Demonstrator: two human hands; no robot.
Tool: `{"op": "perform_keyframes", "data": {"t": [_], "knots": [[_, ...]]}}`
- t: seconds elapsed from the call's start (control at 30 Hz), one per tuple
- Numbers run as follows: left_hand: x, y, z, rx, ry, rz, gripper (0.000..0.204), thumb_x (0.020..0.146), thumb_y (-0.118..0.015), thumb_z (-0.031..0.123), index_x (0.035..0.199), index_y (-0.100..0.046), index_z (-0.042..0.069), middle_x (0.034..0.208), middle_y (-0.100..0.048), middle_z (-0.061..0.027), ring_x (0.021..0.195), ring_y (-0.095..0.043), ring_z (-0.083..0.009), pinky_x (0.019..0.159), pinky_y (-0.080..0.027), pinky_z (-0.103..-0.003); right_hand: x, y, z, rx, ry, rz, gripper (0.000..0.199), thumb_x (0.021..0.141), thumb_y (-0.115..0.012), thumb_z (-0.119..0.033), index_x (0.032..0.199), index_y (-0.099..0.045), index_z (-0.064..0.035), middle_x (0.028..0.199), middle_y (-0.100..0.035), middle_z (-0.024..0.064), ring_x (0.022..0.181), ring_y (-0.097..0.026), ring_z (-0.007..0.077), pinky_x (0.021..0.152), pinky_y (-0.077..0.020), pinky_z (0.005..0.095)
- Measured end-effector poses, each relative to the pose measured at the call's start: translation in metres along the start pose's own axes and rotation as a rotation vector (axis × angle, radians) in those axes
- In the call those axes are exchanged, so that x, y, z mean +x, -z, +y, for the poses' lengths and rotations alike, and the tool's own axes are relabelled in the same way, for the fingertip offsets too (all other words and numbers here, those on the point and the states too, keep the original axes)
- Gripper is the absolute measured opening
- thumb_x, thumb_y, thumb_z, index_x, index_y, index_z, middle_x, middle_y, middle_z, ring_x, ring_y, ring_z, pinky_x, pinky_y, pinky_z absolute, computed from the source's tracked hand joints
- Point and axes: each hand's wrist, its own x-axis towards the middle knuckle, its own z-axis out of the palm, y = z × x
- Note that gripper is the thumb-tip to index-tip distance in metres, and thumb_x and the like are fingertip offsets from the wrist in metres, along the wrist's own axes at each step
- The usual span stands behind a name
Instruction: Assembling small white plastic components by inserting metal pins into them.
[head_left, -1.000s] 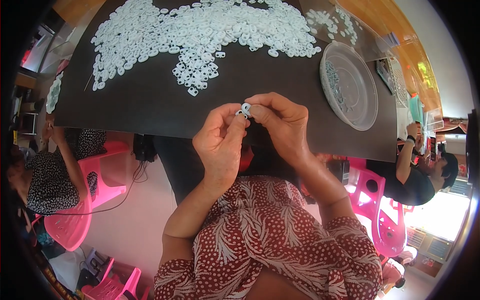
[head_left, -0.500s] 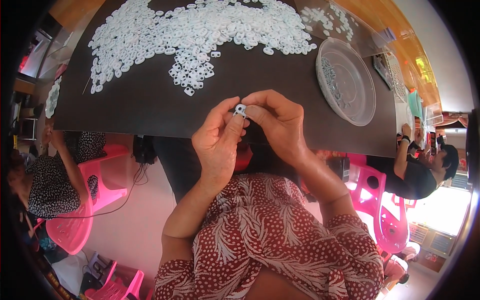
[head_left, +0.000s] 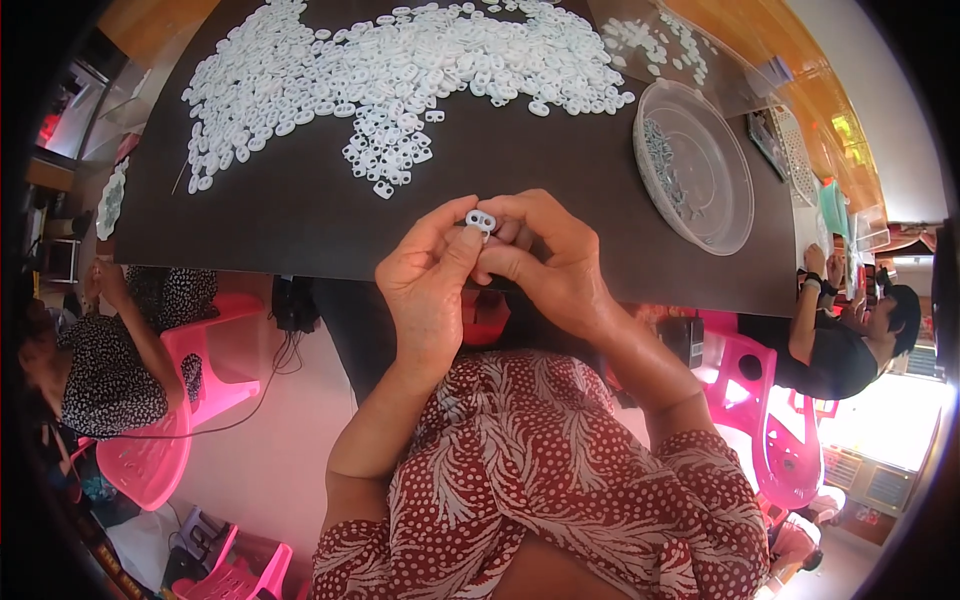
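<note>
A small white plastic cord lock (head_left: 480,220) with two holes sits between my hands above the table's near edge. My left hand (head_left: 428,275) is closed, pinching it between thumb and fingers. Against its right side rest the curled fingers of my right hand (head_left: 555,260), which is closed too; its thumb lies lower, below the piece. Whether those right fingers hide another small part I cannot tell. Beyond my hands, a small cluster of similar white two-holed pieces (head_left: 388,150) lies on the dark table (head_left: 290,225).
A large heap of white oval plastic rings (head_left: 400,60) spreads across the far table. At right stands a clear round tray (head_left: 742,190) with small metal parts inside. More white pieces (head_left: 655,45) lie far right. People sit at both sides, near pink chairs (head_left: 190,400).
My right thumb has come off the front of the cord lock and dropped below it. The piece has turned, so both holes now show. The whole view has shifted slightly.
</note>
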Motion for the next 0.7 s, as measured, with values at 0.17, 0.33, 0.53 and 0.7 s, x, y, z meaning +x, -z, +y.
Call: {"op": "perform_keyframes", "data": {"t": [0.17, 0.33, 0.53, 0.7], "knots": [[-0.001, -0.007, 0.003, -0.002, 0.004, 0.049, 0.022, 0.091, -0.057, 0.002, 0.111, -0.061, -0.005, 0.089, -0.065, -0.0071, 0.069, -0.056, -0.0076, 0.063, -0.048, -0.020, -0.003, -0.002, 0.007, -0.032, 0.041, 0.045, 0.027, 0.075, -0.066, 0.004, 0.102, -0.062, -0.0010, 0.082, -0.055, 0.0062, 0.068, -0.055, 0.0125, 0.057, -0.0471, 0.0246], [-0.003, -0.007, -0.001, -0.019, -0.041, 0.027, 0.022, 0.091, -0.056, 0.002, 0.111, -0.062, -0.005, 0.090, -0.064, -0.0069, 0.072, -0.055, -0.0084, 0.066, -0.047, -0.021, -0.004, -0.004, 0.007, 0.019, 0.031, 0.111, 0.028, 0.073, -0.067, 0.003, 0.100, -0.064, -0.0020, 0.081, -0.058, 0.0062, 0.070, -0.055, 0.0130, 0.057, -0.0475, 0.0262], [-0.002, -0.002, -0.008, 0.068, -0.125, 0.007, 0.022, 0.090, -0.059, 0.004, 0.109, -0.064, -0.005, 0.087, -0.063, -0.0060, 0.069, -0.054, -0.0099, 0.063, -0.046, -0.022, -0.005, -0.004, 0.006, -0.023, 0.077, 0.137, 0.026, 0.073, -0.068, 0.002, 0.098, -0.065, -0.0012, 0.081, -0.061, 0.0058, 0.072, -0.056, 0.0128, 0.057, -0.0470, 0.0253], [-0.002, 0.000, -0.006, 0.092, -0.116, 0.002, 0.021, 0.088, -0.061, 0.003, 0.107, -0.064, -0.005, 0.089, -0.064, -0.0069, 0.071, -0.055, -0.0102, 0.064, -0.046, -0.022, -0.008, -0.005, 0.002, 0.020, 0.041, 0.143, 0.026, 0.073, -0.068, 0.002, 0.099, -0.065, -0.0009, 0.080, -0.061, 0.0052, 0.070, -0.055, 0.0115, 0.056, -0.0461, 0.0245]]}}
